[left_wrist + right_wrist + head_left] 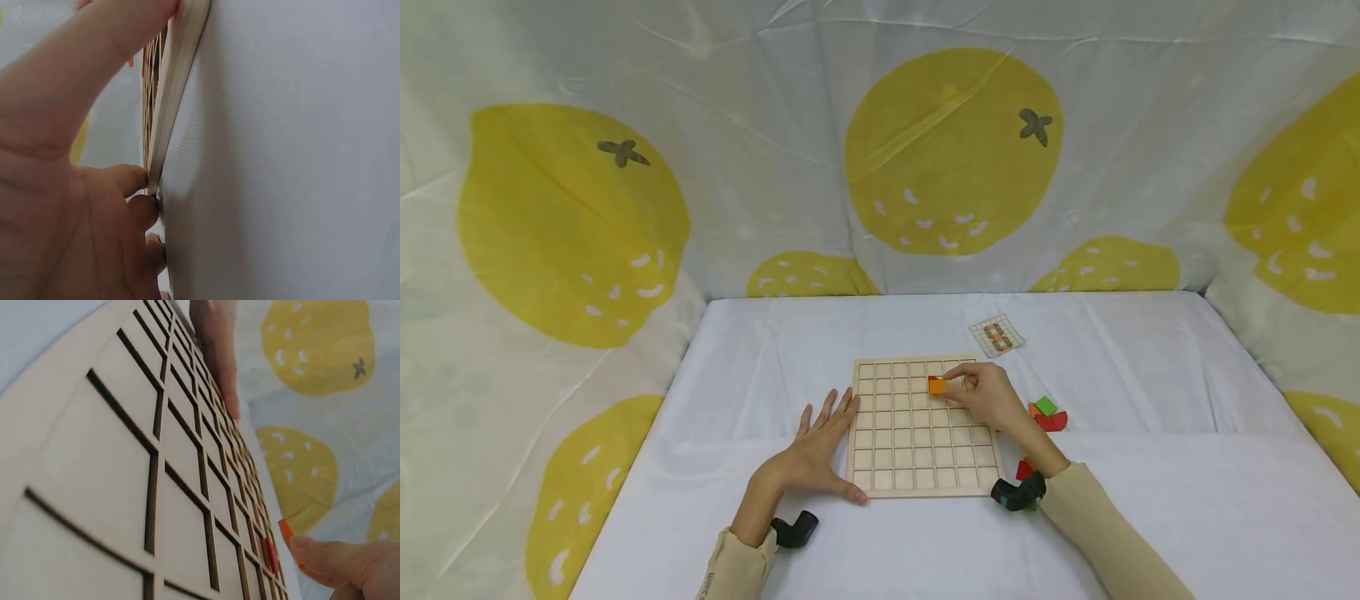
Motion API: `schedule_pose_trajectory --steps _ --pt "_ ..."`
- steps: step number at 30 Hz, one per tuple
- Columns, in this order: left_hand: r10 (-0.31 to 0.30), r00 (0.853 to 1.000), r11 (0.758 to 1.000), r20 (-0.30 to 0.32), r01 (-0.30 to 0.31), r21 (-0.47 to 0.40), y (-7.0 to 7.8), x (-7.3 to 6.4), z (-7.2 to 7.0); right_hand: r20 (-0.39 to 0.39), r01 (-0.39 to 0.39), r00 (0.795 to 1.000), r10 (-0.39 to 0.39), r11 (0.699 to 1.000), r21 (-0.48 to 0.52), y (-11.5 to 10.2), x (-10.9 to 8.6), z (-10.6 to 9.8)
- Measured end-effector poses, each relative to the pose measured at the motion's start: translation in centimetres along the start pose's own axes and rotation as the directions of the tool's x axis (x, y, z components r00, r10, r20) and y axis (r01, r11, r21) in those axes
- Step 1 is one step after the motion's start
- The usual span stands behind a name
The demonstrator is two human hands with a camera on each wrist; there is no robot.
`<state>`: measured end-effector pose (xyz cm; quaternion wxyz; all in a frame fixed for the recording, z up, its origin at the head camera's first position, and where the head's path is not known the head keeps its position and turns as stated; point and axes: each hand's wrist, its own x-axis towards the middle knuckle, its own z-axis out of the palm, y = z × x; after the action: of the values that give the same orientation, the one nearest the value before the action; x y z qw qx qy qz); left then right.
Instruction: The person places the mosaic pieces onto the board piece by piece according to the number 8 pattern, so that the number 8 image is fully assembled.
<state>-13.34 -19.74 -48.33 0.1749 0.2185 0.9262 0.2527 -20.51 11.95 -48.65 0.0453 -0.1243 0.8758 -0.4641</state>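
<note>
A light wooden board with a grid of shallow square cells lies flat on the white cloth. Over one of its upper cells, my right hand pinches a small orange block between thumb and forefinger. In the right wrist view, a red piece sits in a cell close by the orange block. My left hand is spread along the board's left side, its fingertips touching that edge and the thumb at the near left corner. The left wrist view has the board's edge between thumb and fingers.
Beyond the board lies a small card printed with a grid and a coloured pattern. To the right, partly behind the right forearm, are a green piece, a red piece and other loose pieces. A lemon-print curtain encloses the table.
</note>
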Motion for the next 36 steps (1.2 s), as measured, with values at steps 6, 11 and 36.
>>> schedule_pose_trajectory --steps 6,11,36 --pt "-0.002 1.000 1.000 -0.002 0.002 0.010 0.0 0.1 0.0 0.005 -0.005 1.000 0.005 0.999 -0.036 -0.3 1.3 1.4" --pt "0.002 1.000 1.000 0.001 -0.002 0.005 0.1 0.1 0.0 -0.005 -0.021 1.000 0.020 0.999 -0.044 -0.4 1.7 1.8" --pt "-0.003 1.000 1.000 -0.005 0.003 0.002 -0.1 0.1 0.1 -0.031 0.009 0.999 -0.011 0.998 -0.054 -0.2 2.1 2.8"
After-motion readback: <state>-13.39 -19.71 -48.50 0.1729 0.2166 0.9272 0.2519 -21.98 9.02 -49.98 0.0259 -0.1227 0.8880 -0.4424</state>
